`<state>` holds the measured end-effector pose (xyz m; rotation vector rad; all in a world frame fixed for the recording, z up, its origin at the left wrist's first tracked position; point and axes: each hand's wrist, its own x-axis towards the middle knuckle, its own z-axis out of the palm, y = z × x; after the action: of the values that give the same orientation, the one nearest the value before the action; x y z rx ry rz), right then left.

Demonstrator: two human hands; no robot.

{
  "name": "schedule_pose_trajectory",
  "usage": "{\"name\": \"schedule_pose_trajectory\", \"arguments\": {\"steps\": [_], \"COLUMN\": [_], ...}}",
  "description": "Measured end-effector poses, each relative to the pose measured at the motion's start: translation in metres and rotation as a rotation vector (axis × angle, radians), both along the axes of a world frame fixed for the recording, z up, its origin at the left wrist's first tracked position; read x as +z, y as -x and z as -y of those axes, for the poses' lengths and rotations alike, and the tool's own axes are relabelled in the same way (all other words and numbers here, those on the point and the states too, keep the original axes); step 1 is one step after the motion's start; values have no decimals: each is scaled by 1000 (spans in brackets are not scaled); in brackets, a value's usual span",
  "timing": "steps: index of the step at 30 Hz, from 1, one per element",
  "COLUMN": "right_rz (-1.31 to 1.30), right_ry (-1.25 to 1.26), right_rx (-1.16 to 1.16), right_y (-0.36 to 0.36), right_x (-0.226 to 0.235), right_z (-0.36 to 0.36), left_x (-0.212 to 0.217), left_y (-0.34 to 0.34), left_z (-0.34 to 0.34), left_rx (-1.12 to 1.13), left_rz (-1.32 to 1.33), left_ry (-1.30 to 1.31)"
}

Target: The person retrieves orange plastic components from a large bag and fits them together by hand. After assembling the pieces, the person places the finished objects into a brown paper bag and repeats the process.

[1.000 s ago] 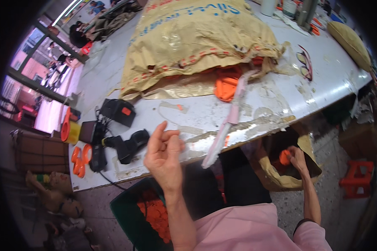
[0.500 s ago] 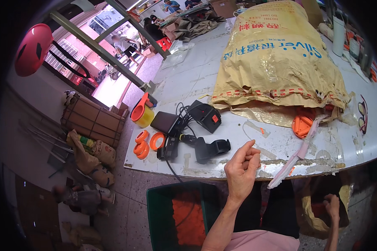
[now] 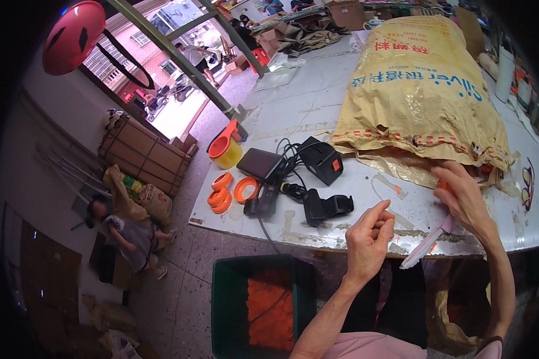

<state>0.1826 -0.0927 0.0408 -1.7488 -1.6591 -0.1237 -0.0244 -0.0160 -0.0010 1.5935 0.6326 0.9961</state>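
My left hand (image 3: pixel 368 239) hovers over the front edge of the white table (image 3: pixel 317 107), fingers loosely curled and holding nothing. It is nearest a black device (image 3: pixel 326 206). My right hand (image 3: pixel 464 197) reaches to the lower edge of the big yellow sack (image 3: pixel 422 90), its thumb and fingers closed on a small orange plastic piece (image 3: pixel 442 185). A long pink and white strip (image 3: pixel 425 242) lies under that hand and juts over the table's edge.
A green crate (image 3: pixel 227 299) of orange pieces stands on the floor below the table. Orange rings (image 3: pixel 224 194), a yellow cup with an orange scoop (image 3: pixel 227 152) and black devices with cables (image 3: pixel 320 158) sit at the table's left end. A child (image 3: pixel 126 233) sits by cardboard boxes (image 3: pixel 144 152).
My right hand has come up from the bag below the table to the sack's edge. The view has swung left, and my left hand has curled its fingers.
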Motion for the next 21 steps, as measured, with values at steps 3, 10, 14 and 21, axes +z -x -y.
{"name": "schedule_pose_trajectory", "arguments": {"steps": [3, 10, 14, 21], "right_rz": [251, -16, -149, -128], "right_ry": [-4, 330, 99, 224], "right_rx": [-120, -78, 203, -5], "right_y": [-10, 2, -6, -9], "right_x": [-20, -14, -18, -18], "right_z": [-37, -53, -47, -49], "left_x": [0, -5, 0, 1], "left_y": [-2, -1, -2, -6], "left_z": [3, 1, 2, 1], "left_rx": [0, -24, 2, 23], "left_rz": [-13, 15, 39, 23], "left_ry": [-23, 44, 115, 71]}}
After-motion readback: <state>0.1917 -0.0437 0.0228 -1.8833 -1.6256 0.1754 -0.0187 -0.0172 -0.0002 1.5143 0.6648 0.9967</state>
